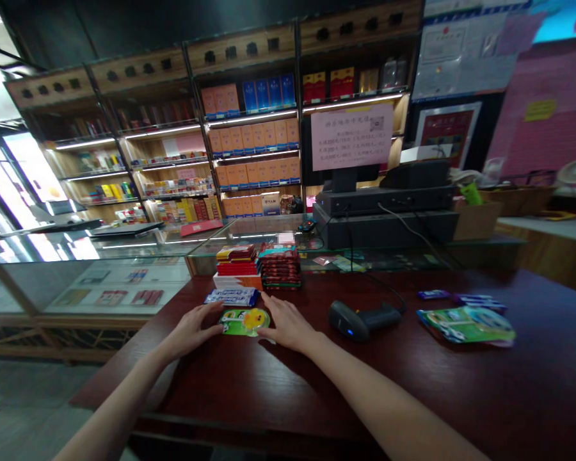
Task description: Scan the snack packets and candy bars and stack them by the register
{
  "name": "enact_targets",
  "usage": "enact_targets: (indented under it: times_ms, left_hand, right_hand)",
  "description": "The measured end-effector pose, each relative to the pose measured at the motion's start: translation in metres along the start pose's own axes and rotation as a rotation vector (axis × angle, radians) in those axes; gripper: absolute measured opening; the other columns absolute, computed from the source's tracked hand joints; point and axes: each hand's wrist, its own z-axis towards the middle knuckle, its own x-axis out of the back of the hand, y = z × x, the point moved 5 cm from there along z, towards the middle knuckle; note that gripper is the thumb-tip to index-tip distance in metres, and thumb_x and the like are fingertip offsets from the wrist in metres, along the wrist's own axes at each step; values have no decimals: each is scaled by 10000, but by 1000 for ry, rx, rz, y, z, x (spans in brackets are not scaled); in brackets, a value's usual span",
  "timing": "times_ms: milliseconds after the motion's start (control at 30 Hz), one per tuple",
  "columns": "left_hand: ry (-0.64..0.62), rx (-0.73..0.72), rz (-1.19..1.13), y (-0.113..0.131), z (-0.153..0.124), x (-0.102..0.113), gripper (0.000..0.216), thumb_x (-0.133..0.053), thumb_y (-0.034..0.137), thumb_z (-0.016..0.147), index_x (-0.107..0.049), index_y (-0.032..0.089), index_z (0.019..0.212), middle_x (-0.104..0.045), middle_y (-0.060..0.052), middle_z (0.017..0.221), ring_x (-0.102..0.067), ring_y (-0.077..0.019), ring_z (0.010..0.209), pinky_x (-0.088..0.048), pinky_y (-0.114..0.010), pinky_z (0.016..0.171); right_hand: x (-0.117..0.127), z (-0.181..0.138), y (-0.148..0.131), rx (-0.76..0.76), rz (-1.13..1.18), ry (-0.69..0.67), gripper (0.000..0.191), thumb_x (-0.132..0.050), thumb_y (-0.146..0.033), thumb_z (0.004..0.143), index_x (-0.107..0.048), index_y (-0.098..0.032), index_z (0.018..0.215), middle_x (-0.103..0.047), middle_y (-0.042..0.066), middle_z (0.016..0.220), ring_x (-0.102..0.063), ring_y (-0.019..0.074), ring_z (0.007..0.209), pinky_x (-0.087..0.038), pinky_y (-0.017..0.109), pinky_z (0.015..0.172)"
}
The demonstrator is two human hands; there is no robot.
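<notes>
A small green blister pack (240, 322) with a yellow duck shape lies on the dark red-brown counter, between my two hands. At its left edge is my left hand (192, 330), fingers stretched and thumb apart, the tips at the pack. My right hand (288, 323) rests along the right side, its fingers extended forward and its thumb near the pack's lower right corner. Just beyond lie blue-and-white wrapped bars (231, 296). Behind them stand a pile of red and yellow packets (236, 260) and a stack of brown-red packets (279, 266).
A black barcode scanner (363, 320) with a blue light lies right of my hands. Farther right are another green pack (465, 324) and purple wrapped bars (480, 301). A glass display counter (120, 282), cash register (388, 221) and stocked shelves (254, 137) stand behind.
</notes>
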Motion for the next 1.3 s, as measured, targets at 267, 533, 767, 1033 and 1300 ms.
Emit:
enact_targets:
  times_ms: [267,533,767,1033,1300]
  left_hand:
    - [126,-81,-45,59,23,10,478,-589,527,846,-653,229,1214,-723,-69,1210,-676,-273,1128,-521,-416,1022]
    - [170,-216,-37,125,62,-12,389,-567,503,866,-697,234,1115,-759,-50,1105,-708,-247,1030,-541,-401,974]
    - [135,-335,-98,179,100,-47,346,-563,442,871,-709,233,1105,-759,-47,1102,-702,-227,1026,-538,-377,972]
    - [57,-434,-98,246,132,-83,334,-569,384,889,-694,237,1163,-737,-47,1149,-671,-228,1081,-496,-382,1015]
    - [-66,-566,-83,318,149,-129,382,-599,399,877,-660,254,1225,-699,-47,1250,-621,-249,1179,-428,-412,1080]
  right_hand:
    - [34,-10,3,88,-72,75,730,-643,-343,878,-373,-90,1506,-479,219,1495,-420,324,1411,-342,493,1151]
    - [90,-42,27,88,-207,197,522,-641,-271,883,-548,-154,1383,-619,149,1367,-516,280,1328,-379,438,1131]
    - [136,-87,79,-50,-224,282,499,-648,-228,874,-572,-157,1362,-621,145,1369,-520,276,1332,-379,448,1138]
    - [183,-146,130,-159,-187,394,470,-621,-230,881,-587,-190,1348,-647,125,1335,-554,261,1294,-413,463,1115]
    - [218,-216,182,-303,-192,474,486,-615,-263,863,-585,-191,1343,-687,123,1253,-615,259,1198,-444,479,1072]
